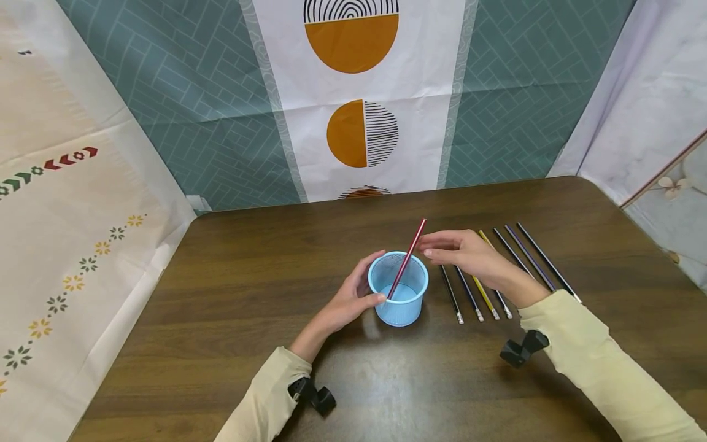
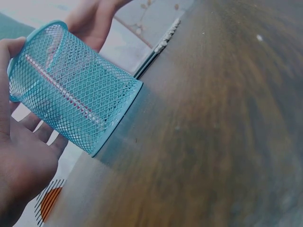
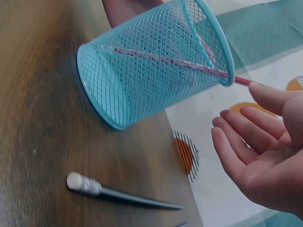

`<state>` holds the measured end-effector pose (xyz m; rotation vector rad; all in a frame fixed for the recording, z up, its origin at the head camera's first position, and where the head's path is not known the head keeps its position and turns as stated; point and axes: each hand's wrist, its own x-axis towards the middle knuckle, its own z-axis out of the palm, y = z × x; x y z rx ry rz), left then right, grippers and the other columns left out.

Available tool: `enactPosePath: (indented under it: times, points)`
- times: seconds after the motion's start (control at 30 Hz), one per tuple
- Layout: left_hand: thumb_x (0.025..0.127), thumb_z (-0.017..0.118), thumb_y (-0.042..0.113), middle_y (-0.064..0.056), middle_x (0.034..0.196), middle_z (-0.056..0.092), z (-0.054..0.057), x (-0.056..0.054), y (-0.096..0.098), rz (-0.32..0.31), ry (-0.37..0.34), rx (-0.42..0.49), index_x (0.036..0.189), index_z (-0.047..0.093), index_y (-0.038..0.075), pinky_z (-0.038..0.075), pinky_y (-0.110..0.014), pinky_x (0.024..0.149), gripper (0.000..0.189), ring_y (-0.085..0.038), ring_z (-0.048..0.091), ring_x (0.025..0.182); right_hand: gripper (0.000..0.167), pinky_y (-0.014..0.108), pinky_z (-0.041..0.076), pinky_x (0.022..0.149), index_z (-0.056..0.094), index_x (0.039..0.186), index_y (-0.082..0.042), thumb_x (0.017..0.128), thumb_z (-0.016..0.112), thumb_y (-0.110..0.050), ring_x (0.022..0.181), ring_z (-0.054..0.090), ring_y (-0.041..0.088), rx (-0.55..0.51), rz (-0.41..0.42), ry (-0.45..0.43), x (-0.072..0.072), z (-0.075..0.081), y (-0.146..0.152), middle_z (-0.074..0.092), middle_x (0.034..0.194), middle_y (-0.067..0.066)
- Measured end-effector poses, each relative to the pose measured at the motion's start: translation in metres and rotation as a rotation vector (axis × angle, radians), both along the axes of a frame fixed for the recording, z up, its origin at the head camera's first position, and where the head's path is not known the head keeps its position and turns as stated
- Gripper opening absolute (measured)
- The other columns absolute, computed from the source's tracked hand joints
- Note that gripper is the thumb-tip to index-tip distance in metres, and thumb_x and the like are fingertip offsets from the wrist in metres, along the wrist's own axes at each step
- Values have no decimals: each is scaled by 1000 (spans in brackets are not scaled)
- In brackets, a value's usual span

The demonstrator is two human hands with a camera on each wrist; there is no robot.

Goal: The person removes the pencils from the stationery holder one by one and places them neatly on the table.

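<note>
A light-blue mesh pencil cup (image 1: 400, 314) stands upright on the wooden table, and my left hand (image 1: 349, 298) grips its left side with thumb and fingers around the wall. Inside the cup leans a red pencil (image 1: 407, 261), its upper end sticking out past the rim toward the upper right. Just right of that end is my right hand (image 1: 475, 255), fingers extended and parted, holding nothing. In the right wrist view its thumb (image 3: 272, 97) lies close to the red pencil (image 3: 242, 80); whether they touch I cannot tell.
Right of the cup, several pencils lie in a slanted row, white erasers toward me, among them a black pencil (image 1: 452, 294) and a yellow pencil (image 1: 486, 299). My right forearm passes over part of the row. A patterned cloth (image 1: 364, 86) hangs behind the table (image 1: 248, 319).
</note>
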<state>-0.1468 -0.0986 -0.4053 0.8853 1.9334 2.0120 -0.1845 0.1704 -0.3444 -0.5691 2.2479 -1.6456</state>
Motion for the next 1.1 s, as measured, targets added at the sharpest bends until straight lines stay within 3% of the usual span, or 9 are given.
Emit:
enactPosePath:
  times: [0.2, 0.43, 0.67, 0.83, 1.1]
  points:
    - [89, 65, 6, -22, 143, 37, -2, 0, -1, 7, -1, -3, 150, 23, -2, 30, -48, 109, 75, -32, 36, 133, 41, 43, 49, 92, 57, 128, 6, 93, 66, -14, 106, 64, 26, -34, -15, -8, 1, 0, -10, 65, 119, 18]
    - [90, 69, 21, -21, 143, 38, -3, -1, 0, 4, 1, -13, 150, 25, 4, 30, -47, 108, 77, -31, 36, 133, 33, 32, 52, 87, 63, 121, 5, 92, 67, -11, 101, 66, 17, -63, -70, 24, 1, 0, -19, 68, 113, 15]
    - [89, 70, 27, -22, 144, 37, -2, -1, 0, 3, -7, -9, 150, 25, 3, 31, -47, 108, 80, -32, 36, 133, 33, 36, 51, 89, 65, 118, 4, 90, 70, -14, 102, 66, 18, -48, -104, 35, 1, 0, -25, 70, 109, 13]
    - [90, 67, 16, -20, 144, 37, 0, 0, -1, 4, -13, -15, 151, 25, 5, 31, -45, 108, 75, -30, 36, 134, 30, 36, 49, 90, 67, 113, 3, 89, 71, -14, 102, 65, 20, -26, -121, 40, 1, 0, -27, 71, 104, 11]
    - [89, 63, 5, -20, 144, 37, 1, 0, -1, 5, -13, -19, 151, 25, 4, 31, -47, 108, 72, -31, 37, 133, 25, 39, 47, 85, 70, 107, 0, 88, 73, -15, 96, 65, 22, 31, -157, 139, 4, 0, -30, 72, 98, 8]
